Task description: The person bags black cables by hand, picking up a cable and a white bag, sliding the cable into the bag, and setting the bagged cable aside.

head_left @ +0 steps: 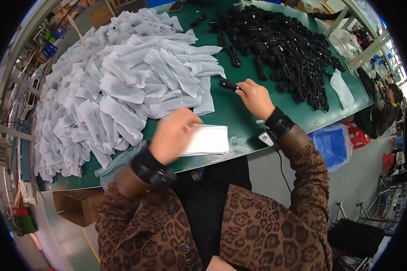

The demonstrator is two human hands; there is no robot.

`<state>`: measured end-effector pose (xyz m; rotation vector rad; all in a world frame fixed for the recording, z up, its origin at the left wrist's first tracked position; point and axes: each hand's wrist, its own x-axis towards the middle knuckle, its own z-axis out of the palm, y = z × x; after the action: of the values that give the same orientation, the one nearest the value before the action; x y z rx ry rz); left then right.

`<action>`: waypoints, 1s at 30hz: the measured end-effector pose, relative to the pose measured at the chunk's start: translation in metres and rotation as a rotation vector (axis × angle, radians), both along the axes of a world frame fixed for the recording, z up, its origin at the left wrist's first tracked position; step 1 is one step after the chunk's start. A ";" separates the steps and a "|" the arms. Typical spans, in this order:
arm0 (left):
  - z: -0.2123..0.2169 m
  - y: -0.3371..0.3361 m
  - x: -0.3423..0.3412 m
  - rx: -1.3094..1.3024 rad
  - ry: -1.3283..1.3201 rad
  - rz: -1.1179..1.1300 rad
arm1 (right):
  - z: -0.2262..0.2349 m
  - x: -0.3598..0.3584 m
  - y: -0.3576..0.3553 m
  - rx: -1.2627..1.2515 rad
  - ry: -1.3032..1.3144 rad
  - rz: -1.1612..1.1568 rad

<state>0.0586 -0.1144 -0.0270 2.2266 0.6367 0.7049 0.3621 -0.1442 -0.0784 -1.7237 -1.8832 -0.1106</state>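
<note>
My right hand (256, 98) pinches one end of a coiled black cable (229, 85), held just above the green table. My left hand (174, 135) is smeared by motion, its fingers over the left edge of a flat stack of white sheets or bags (209, 140); its grip is unclear. Left of both hands rises a large heap of whitish translucent pouches (122, 77), whose contents I cannot make out. Beyond my right hand lies a broad pile of coiled black cables (280, 45).
The green tabletop (230, 110) carries everything. A striped cloth (120, 165) lies by its front edge at left, and a white device with a cord (267, 138) hangs at the edge. Below right stands a blue bin with a plastic liner (332, 147); a person (389, 101) is farther right.
</note>
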 end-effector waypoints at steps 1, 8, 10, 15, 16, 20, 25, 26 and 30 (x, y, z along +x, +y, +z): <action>-0.016 -0.016 0.008 -0.028 0.007 -0.088 | 0.007 -0.006 -0.007 -0.012 0.001 0.001; -0.064 -0.042 0.043 0.232 0.063 -0.041 | 0.024 -0.036 -0.089 0.039 0.233 0.034; -0.069 -0.041 0.046 0.212 0.079 -0.043 | 0.018 -0.041 -0.103 0.042 0.240 0.013; -0.078 -0.040 0.047 0.159 0.073 -0.008 | 0.005 -0.053 -0.128 0.067 0.251 -0.037; -0.079 -0.040 0.047 0.150 0.051 0.007 | 0.003 -0.055 -0.131 0.074 0.247 -0.046; -0.075 -0.037 0.046 -0.019 -0.010 0.042 | -0.001 -0.062 -0.141 0.100 0.138 -0.023; -0.065 -0.040 0.044 -0.344 0.002 0.097 | -0.003 -0.065 -0.147 0.116 0.078 0.025; -0.065 -0.041 0.044 -0.337 -0.004 0.097 | -0.003 -0.065 -0.146 0.099 0.052 0.049; -0.063 -0.043 0.045 -0.195 -0.062 0.028 | -0.007 -0.062 -0.142 -0.015 0.135 0.110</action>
<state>0.1036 -0.1569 -0.0901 2.0130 0.6770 0.6926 0.3004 -0.2857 -0.0852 -1.5922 -1.8781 0.0607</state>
